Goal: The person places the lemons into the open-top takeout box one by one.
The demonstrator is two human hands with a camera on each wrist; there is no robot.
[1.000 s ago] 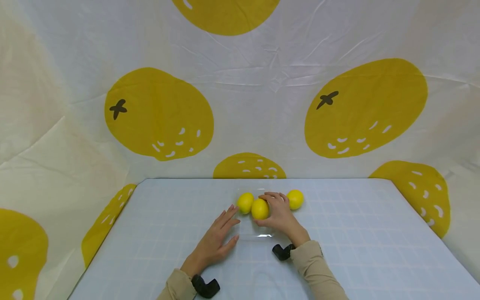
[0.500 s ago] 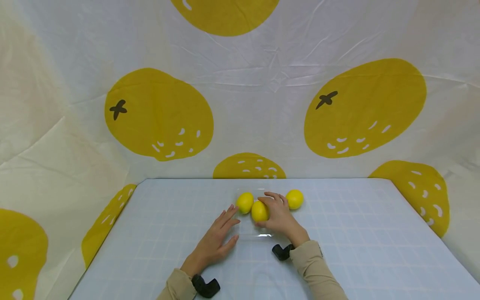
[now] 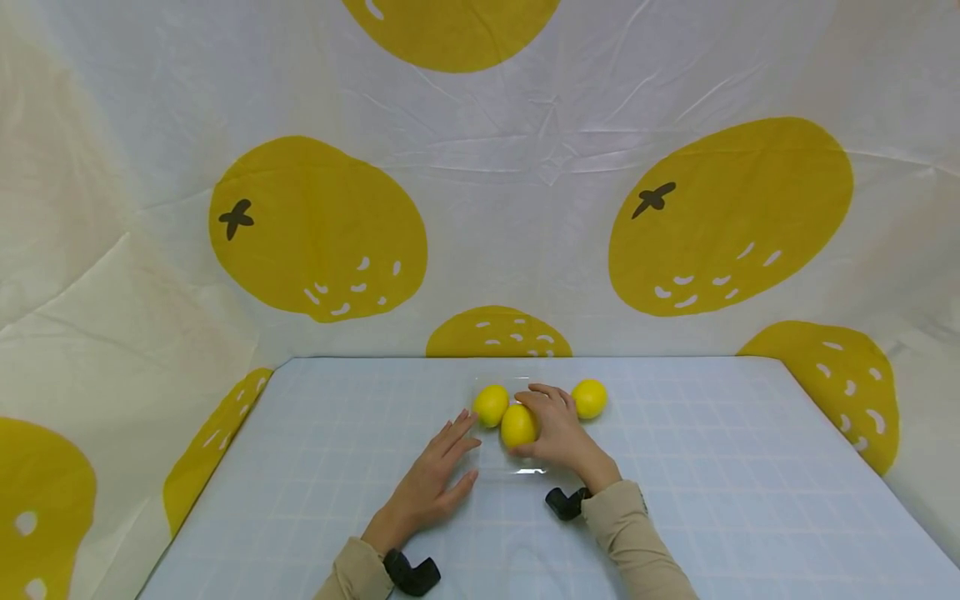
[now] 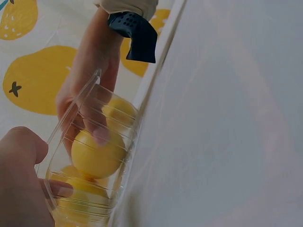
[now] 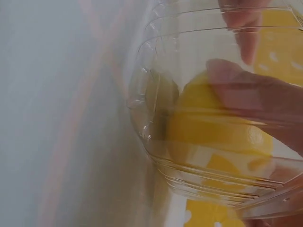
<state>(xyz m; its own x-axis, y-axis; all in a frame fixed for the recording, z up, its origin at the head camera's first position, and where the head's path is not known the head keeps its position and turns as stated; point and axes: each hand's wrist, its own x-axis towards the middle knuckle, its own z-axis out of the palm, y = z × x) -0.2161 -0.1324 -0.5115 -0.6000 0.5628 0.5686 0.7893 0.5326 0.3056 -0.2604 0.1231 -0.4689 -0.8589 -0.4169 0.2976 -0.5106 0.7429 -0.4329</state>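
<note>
So the right hand [image 3: 561,432] has its thumb and fingers wrapped around the middle lemon [image 3: 517,427], which is inside a see-through plastic container [image 3: 530,471] on the bench [image 3: 712,467]. The left lemon [image 3: 491,406] is in there too, just beside it, a bit farther back. Left hand [image 3: 427,479] isn't gripping anything, its fingers are pretty much straight along the container's left side. The right lemon [image 3: 590,398] sits outside, just past the right hand. Behind it all there's a pale backdrop [image 3: 517,233] with big yellow fruit prints.
</note>
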